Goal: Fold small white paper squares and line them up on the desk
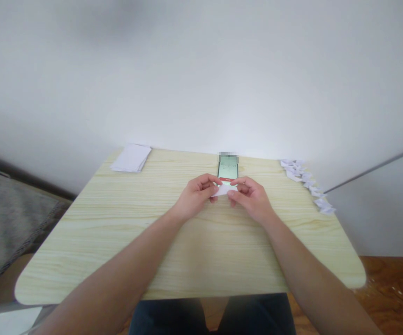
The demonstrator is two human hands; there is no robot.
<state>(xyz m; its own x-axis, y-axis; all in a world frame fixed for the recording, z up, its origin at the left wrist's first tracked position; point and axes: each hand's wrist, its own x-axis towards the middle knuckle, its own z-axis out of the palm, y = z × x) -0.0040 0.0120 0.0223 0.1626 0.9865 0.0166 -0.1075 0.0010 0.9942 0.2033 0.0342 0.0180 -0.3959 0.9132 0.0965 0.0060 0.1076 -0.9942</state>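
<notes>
A small folded piece of white paper (pixel 223 190) is held between my two hands above the middle of the table. My left hand (pixel 198 193) pinches its left end between thumb and fingers. At the right end, the thumb and fingers of my right hand (pixel 252 197) close on the same paper. Just behind it a phone (pixel 228 166) with a lit greenish screen and a red band lies on the table, its lower part covered by the paper and my fingers.
The light wood table (pixel 208 256) backs onto a white wall (pixel 201 83). At its back left lies a stack of white paper sheets (pixel 131 157). Several folded white paper pieces (pixel 306 179) line the right edge. My legs (pixel 170 316) are under the front edge.
</notes>
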